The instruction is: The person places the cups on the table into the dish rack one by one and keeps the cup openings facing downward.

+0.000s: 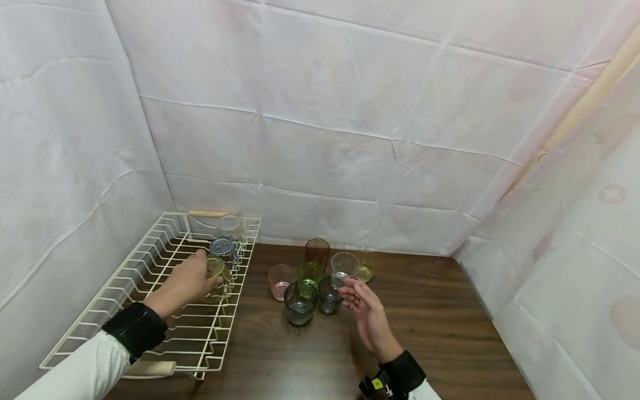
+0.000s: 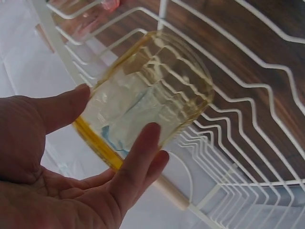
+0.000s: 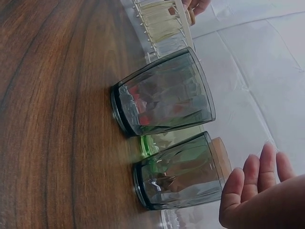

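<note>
My left hand (image 1: 181, 282) holds a yellow glass (image 1: 217, 269) upside down on the wire dish rack, thumb on one side and fingers on the other. In the left wrist view, the glass (image 2: 147, 90) has its thick yellow base toward the palm and its rim at the rack wires. Behind it on the rack stand an upturned blue glass (image 1: 223, 248) and a clear glass (image 1: 230, 223). Over the table, my right hand (image 1: 371, 318) has relaxed fingers beside the smaller grey glass (image 1: 329, 303) and holds nothing. A larger grey glass (image 1: 300, 311) stands left of it.
The white rack (image 1: 227, 347) stands on the left of the wooden table (image 1: 425, 311). Grouped upright mid-table are pink (image 1: 281, 283), green (image 1: 311, 272), brown (image 1: 317, 251), clear (image 1: 345, 263) and yellow (image 1: 367, 268) glasses. White cloth walls (image 1: 320, 139) enclose the table.
</note>
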The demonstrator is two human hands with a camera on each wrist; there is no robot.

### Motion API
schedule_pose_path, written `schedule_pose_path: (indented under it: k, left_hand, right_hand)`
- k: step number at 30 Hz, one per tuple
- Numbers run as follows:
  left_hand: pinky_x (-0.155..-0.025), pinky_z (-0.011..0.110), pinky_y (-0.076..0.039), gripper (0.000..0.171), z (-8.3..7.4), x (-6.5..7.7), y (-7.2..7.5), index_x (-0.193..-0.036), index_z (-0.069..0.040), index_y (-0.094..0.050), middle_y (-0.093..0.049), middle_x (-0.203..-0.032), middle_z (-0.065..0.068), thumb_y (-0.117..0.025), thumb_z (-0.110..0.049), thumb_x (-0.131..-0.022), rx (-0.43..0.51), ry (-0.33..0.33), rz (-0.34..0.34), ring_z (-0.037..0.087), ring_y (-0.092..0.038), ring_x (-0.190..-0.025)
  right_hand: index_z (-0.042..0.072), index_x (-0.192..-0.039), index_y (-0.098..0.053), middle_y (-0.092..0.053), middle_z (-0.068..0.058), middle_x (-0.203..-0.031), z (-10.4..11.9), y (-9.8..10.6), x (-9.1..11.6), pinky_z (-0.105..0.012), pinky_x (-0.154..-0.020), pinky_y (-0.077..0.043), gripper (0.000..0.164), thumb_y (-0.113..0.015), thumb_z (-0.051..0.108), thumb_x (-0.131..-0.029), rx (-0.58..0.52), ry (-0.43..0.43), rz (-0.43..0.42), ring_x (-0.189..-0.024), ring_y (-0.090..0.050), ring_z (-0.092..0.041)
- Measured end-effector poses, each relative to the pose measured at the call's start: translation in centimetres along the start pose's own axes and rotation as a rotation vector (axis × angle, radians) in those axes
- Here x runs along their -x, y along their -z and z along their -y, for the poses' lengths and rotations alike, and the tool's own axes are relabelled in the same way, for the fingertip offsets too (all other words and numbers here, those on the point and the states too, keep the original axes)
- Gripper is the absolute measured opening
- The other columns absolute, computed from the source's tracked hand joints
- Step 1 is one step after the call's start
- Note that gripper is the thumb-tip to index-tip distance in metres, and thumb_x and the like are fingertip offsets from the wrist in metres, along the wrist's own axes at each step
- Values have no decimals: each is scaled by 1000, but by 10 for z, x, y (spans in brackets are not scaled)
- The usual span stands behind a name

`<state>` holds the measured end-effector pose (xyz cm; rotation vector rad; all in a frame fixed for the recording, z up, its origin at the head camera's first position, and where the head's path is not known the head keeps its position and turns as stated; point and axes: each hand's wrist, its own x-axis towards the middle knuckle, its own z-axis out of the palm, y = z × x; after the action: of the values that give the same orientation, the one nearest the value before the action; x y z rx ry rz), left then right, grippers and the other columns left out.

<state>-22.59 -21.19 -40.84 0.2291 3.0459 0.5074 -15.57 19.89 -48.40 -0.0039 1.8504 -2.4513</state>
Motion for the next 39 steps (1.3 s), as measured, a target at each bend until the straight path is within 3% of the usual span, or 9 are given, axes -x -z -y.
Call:
schedule_pose_path:
  k: [4, 14, 20, 31, 39]
  left_hand:
    - [-86, 63, -56, 70, 4, 0, -3, -126, 22, -46, -63, -104, 35, -81, -30, -94, 28, -1, -29, 51, -66, -99]
    - [-100, 69, -52, 83, 7, 0, -6, -141, 25, -41, -58, -126, 46, -79, -33, -96, 39, 6, -14, 61, -59, -118]
    - [-99, 70, -52, 83, 8, 0, -7, -141, 25, -41, -59, -124, 45, -80, -33, -96, 44, 1, -20, 61, -60, -116]
    - [-96, 69, -53, 84, 9, 1, -12, -142, 27, -39, -58, -123, 46, -79, -31, -96, 44, -18, -47, 61, -61, -114]
    - [-94, 70, -53, 95, 16, 5, -15, -149, 21, -34, -56, -128, 49, -79, -43, -95, 49, -23, -56, 62, -61, -115]
  right_hand:
    - [-2, -144, -54, -70, -1, -118, -1, 0, 1, -40, -106, -46, 49, -45, 34, -113, -9, -12, -8, -120, -61, -26]
    - [1, -139, -57, -70, -4, -119, -5, 2, 1, -35, -101, -48, 44, -47, 34, -113, -5, -13, -2, -115, -63, -21]
    - [-1, -140, -56, -70, -3, -120, -5, 1, 2, -35, -102, -48, 45, -47, 34, -113, 19, -4, 12, -113, -64, -17]
    - [-2, -136, -58, -70, -4, -117, -8, -1, 3, -39, -104, -47, 44, -50, 33, -111, 21, -20, -36, -114, -64, -22]
    - [-3, -136, -58, -72, -3, -116, -8, -1, 3, -39, -104, -48, 45, -52, 34, -111, 47, -9, -32, -115, -65, -23]
